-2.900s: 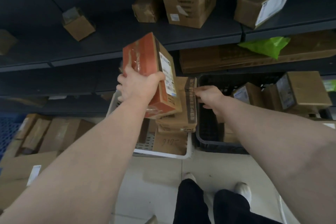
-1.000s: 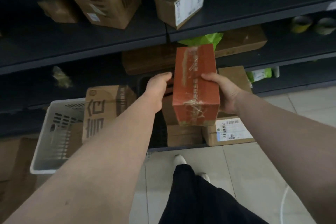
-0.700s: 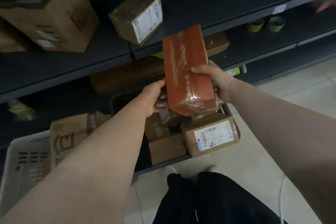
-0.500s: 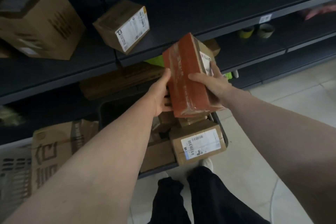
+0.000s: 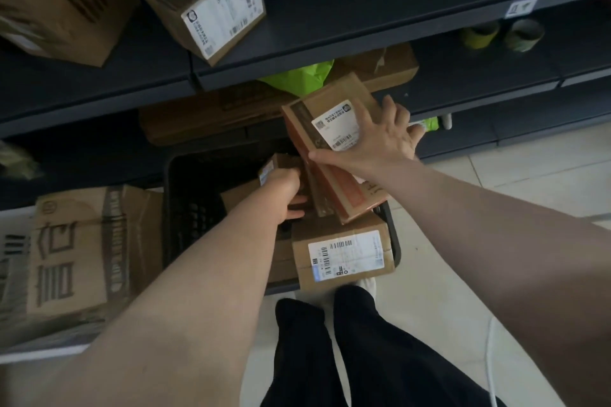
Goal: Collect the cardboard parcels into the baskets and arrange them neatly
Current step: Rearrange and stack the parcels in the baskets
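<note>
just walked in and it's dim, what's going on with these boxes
A person is packing parcels into a black basket on the floor by the shelves. The right hand holds a red-sided parcel, spread across its labelled face, tilted over the basket. The left hand reaches in beneath it; what it touches is unclear. Another labelled parcel lies at the near rim.

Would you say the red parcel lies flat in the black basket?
No, tilted: the red parcel has its lower end in the black basket, upper end raised in the right hand.
</note>
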`<state>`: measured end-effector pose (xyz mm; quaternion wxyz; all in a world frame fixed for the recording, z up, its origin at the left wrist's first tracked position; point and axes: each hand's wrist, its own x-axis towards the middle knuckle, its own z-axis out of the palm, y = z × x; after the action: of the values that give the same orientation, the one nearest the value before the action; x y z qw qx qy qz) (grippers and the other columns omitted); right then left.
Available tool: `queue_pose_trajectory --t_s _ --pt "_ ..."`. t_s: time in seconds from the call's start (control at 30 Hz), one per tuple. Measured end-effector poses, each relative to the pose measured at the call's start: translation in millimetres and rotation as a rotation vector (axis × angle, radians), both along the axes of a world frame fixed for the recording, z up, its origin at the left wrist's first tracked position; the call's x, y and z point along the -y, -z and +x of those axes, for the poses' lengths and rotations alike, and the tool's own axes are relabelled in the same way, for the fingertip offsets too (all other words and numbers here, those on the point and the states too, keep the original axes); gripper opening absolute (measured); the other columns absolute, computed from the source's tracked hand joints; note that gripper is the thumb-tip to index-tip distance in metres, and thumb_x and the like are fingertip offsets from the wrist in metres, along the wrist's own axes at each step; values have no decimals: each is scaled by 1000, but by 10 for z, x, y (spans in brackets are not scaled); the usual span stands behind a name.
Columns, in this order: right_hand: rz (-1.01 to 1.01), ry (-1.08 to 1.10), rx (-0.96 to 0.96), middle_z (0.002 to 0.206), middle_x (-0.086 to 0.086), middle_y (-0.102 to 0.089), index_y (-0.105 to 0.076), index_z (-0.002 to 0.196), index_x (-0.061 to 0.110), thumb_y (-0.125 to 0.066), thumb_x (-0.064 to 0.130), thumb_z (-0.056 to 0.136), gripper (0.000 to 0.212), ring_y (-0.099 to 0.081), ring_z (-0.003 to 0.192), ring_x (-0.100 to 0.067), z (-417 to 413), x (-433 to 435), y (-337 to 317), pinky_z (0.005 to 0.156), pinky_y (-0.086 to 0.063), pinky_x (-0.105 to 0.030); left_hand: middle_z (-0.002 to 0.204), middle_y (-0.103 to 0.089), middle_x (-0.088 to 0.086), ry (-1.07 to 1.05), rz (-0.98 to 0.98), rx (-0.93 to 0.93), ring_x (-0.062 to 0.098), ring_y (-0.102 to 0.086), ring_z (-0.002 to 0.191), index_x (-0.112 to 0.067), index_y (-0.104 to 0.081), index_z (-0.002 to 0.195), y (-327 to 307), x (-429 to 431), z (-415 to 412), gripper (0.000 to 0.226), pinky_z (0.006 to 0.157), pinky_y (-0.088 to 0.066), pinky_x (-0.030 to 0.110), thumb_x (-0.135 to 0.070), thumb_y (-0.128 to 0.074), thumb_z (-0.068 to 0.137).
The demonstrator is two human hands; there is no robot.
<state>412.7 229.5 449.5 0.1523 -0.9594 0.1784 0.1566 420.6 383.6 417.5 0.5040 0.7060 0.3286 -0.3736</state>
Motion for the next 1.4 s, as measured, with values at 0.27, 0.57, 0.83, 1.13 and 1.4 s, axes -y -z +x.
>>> queue_pose_trajectory --t_s 0.27,0.57,0.83,1.13,1.4 --pt "102 -193 395 141 -7 -46 -53 134 26 -54 36 90 45 -39 130 -30 163 -564 -247 103 -35 -45 103 -64 11 -112 258 94 28 -64 97 -10 -61 110 40 -494 107 19 85 -58 44 -22 -49 101" --pt "437 -64 -76 125 -9 -61 -62 123 16 -53 6 93 32 -57 115 -26 369 -1445 670 93 -47 -31 89 -58 6 6 396 21 23 -54 86 -2 -56 133 784 -1730 96 36 99 -52 47 -12 -47 101" --pt "98 -96 -265 158 -15 -12 -23 152 24 -66 22 85 79 -20 142 -36 468 -1678 1745 115 -27 -44 78 -44 5 284 422 -89 17 -45 65 -4 -49 135 1689 -1752 277 35 53 -39 26 -14 -42 103" --pt "159 -366 -114 135 -10 -49 -52 132 19 -60 13 90 43 -51 121 -28 521 -1944 2026 97 -46 -38 130 -55 12 238 294 -189 28 -57 111 -9 -35 149 2305 -1642 391 51 94 -51 37 -24 -46 102" --pt "67 -204 -105 139 -8 -48 -51 135 20 -59 10 89 47 -45 127 -28 487 -1839 2041 98 -47 -41 162 -19 5 271 296 -89 30 -34 140 -29 4 158 2290 -1603 628 67 113 -36 45 -26 -37 105"
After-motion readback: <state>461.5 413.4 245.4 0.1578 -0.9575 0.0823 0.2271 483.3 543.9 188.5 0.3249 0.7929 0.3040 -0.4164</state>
